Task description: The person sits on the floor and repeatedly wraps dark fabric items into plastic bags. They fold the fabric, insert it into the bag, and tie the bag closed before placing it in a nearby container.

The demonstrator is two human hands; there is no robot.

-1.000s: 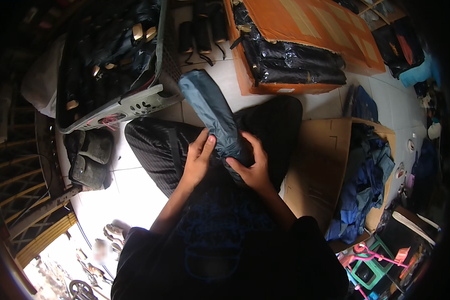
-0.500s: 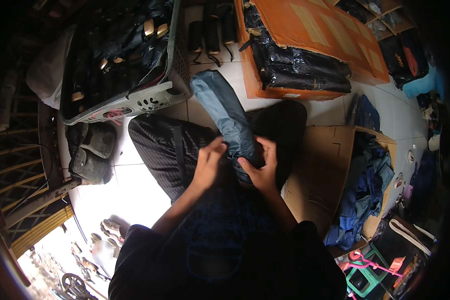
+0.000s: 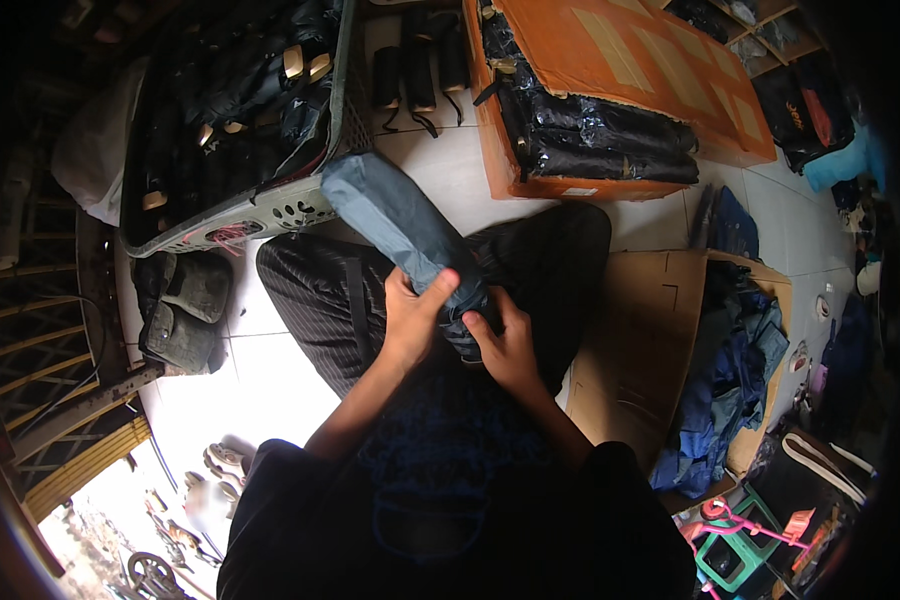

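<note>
An orange cardboard box fills the upper right of the frame, its taped lid partly over a stack of shiny black wrapped packages. In the upper left stands a grey plastic basket full of dark bundles with pale ends. At right, an open brown carton contains crumpled blue cloth. A long blue-grey fabric bundle slants across the centre, above the person's lap, its far end toward the upper left. Two grey pouch-like items lie on the floor at left, and a few dark rolls with looped straps lie at top centre. The left hand is partly curled around the bundle, thumb across its upper face; the right hand is half closed on its lower end, thumb on the near side.
</note>
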